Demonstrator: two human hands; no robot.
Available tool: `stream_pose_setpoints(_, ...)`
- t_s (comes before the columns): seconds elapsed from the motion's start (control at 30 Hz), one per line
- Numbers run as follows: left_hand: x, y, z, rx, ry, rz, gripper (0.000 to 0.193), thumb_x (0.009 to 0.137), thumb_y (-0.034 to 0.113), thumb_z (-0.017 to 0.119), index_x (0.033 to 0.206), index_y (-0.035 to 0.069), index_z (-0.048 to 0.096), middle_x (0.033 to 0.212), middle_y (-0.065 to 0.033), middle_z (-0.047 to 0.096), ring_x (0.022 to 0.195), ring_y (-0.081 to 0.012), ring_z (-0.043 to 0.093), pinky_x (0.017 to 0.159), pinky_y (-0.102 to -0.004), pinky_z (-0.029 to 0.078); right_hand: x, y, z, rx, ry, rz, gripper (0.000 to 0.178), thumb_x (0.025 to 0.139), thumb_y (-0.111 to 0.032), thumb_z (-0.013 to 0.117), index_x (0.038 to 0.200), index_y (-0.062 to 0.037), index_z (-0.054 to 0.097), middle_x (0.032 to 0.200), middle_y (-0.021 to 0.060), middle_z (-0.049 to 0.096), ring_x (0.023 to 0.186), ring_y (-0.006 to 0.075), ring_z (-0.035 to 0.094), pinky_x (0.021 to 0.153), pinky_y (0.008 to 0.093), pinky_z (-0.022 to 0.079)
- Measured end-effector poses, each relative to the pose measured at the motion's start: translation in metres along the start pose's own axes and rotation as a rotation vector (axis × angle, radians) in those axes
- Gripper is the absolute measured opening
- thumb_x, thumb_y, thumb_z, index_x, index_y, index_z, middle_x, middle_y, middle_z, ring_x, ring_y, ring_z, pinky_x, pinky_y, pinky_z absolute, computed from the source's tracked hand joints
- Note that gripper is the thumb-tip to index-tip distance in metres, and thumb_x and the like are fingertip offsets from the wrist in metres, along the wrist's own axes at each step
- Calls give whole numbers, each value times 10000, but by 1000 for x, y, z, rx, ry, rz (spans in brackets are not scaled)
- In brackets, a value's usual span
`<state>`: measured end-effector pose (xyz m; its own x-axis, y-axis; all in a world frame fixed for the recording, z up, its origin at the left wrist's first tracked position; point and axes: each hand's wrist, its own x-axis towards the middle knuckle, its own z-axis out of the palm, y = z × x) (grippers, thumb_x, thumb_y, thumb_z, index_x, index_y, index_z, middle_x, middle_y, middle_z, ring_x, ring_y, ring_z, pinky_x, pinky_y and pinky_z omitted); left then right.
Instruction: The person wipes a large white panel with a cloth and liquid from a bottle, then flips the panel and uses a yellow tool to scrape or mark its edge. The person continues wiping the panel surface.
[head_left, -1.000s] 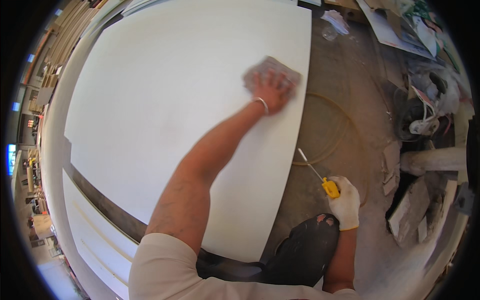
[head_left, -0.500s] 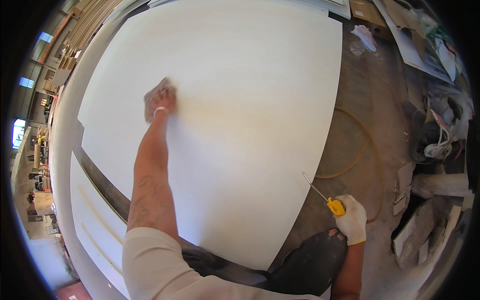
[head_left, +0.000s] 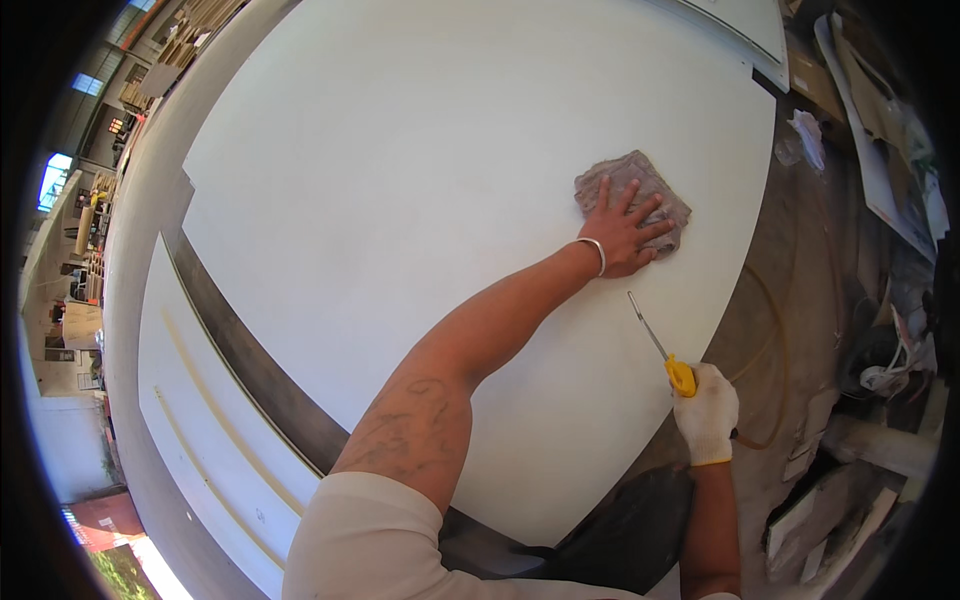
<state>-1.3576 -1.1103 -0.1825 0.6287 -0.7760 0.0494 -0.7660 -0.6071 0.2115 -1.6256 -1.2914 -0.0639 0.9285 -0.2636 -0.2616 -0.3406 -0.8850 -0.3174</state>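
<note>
My left hand, bare and with a white band at the wrist, lies flat with spread fingers on a crumpled grey-brown cloth. It presses the cloth onto a large white panel, toward the panel's right side. In a white knit glove, my right hand is closed around a yellow air blow gun. The gun's long thin metal nozzle points up and left over the panel's right edge, below the cloth. Glove and fingers hide most of the gun's handle.
A yellowish hose loops on the floor right of the panel. Broken boards and scrap are piled farther right. Crumpled clear plastic lies beyond the right edge. At the left is another white board with yellowish strips, across a dark gap.
My left hand has swept the cloth from the panel's left part across to its right side. The blow gun in my right hand now reaches over the panel's edge. The view has shifted.
</note>
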Motion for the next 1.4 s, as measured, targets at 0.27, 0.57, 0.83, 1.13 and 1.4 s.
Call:
stream_pose_setpoints(0.27,-222,-252,-137,478,-498,-996,653,1096,534,292,1709,310,258,1817,-3,48,1655,-403,-13,1253,-731,12,-9,9,10,-41,-113,-20,138,850,-212,767,941,-110,787,981,113,767,940,345,732,837,449,569)
stream_pose_setpoints(0.57,-254,55,-9,29,81,-235,632,1025,445,569,1626,306,432,1774,-75,221,1641,-421,87,1243,-773,23,3,-5,15,28,-22,-106,124,826,-178,767,918,-95,767,937,141,758,879,356,731,794,459,563)
stream_pose_setpoints(0.83,-357,-59,-74,162,-40,-652,630,1018,405,575,1616,245,459,1774,-72,226,1636,-432,108,1254,-744,57,-35,-59,33,-115,-368,-328,219,852,-213,745,1043,-105,753,1092,96,737,1029,348,713,883,452,565)
stream_pose_setpoints(1.13,-322,-199,-93,189,-1,-1064,665,1094,550,305,1696,266,304,1808,-38,110,1650,-406,64,1238,-765,17,-31,-80,50,-89,-349,-221,254,849,-248,779,1071,-129,746,1073,89,751,999,348,727,863,453,575)
stream_pose_setpoints(1.4,-395,60,-24,-47,2,-244,581,1020,408,603,1586,337,492,1760,-77,254,1615,-452,154,1261,-747,34,0,-63,40,-73,-380,-340,238,853,-249,785,1056,-130,758,1030,90,761,970,348,728,843,451,578)
